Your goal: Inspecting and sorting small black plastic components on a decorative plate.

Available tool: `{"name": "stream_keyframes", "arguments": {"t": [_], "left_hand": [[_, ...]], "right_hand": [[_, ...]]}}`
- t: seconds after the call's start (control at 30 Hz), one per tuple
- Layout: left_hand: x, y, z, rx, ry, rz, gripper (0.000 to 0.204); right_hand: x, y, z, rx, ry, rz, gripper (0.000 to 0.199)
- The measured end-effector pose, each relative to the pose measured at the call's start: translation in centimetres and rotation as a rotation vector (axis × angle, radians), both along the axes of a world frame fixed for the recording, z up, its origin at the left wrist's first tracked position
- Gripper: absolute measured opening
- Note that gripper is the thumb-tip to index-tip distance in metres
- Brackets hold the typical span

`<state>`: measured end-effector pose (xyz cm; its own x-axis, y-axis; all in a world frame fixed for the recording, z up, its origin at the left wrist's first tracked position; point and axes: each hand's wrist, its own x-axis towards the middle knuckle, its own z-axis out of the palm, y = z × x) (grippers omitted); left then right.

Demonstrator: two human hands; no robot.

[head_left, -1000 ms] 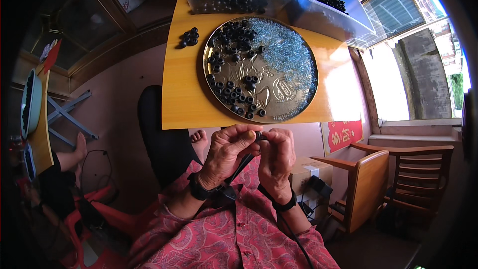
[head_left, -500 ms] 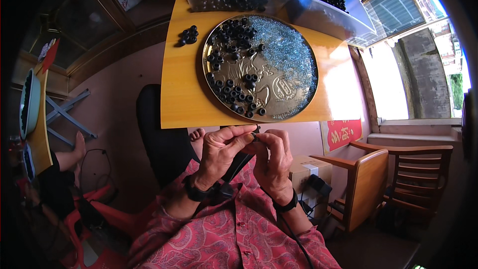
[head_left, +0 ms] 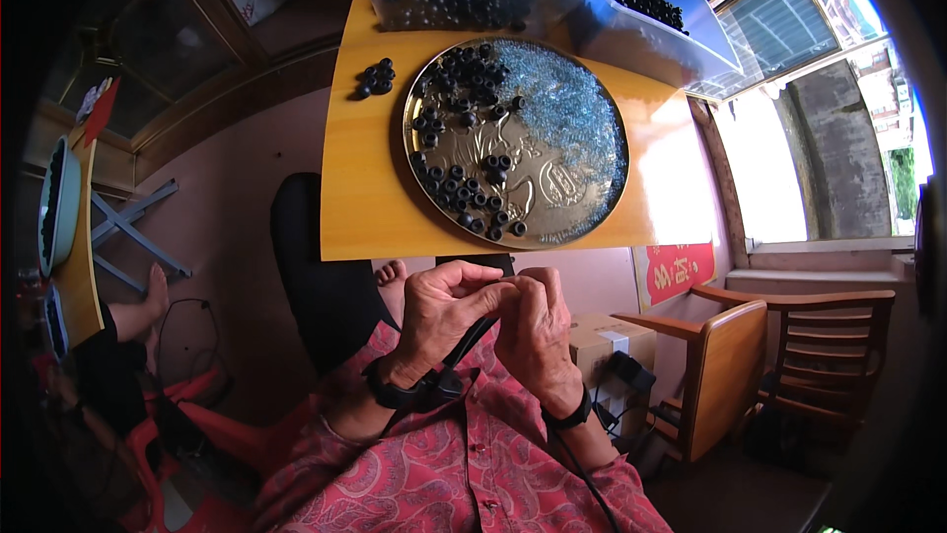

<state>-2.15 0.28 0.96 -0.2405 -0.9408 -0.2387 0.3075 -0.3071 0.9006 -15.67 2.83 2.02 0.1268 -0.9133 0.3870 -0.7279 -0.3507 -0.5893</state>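
Both hands have dipped, and the dark piece visible at the fingertips in the earlier frame is now hidden, as left hand (head_left: 439,311) and right hand (head_left: 536,331) meet before the bench (head_left: 360,173).
The fingertips come together, likely to steady something small; whether either hand is clamped on a piece cannot be told. Beyond, black beads (head_left: 473,74) lie on the left of a gold tray (head_left: 464,148) and blue beads (head_left: 567,89) on its right, probably kept apart for easy picking. Clear bins (head_left: 631,40) behind hold more black beads.
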Motion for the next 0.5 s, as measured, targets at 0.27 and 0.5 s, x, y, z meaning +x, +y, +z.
{"name": "stream_keyframes", "arguments": {"t": [0.27, 0.5], "left_hand": [[0.5, -0.1, 0.2, 0.06, 0.038, -0.075, 0.023], [0.7, 0.1, 0.7, -0.312, -0.304, -0.095, 0.02]], "right_hand": [[-0.5, 0.1, 0.4, 0.087, -0.129, 0.024, 0.027], [-0.8, 0.3, 0.3, 0.135, -0.221, 0.001, 0.031]]}}
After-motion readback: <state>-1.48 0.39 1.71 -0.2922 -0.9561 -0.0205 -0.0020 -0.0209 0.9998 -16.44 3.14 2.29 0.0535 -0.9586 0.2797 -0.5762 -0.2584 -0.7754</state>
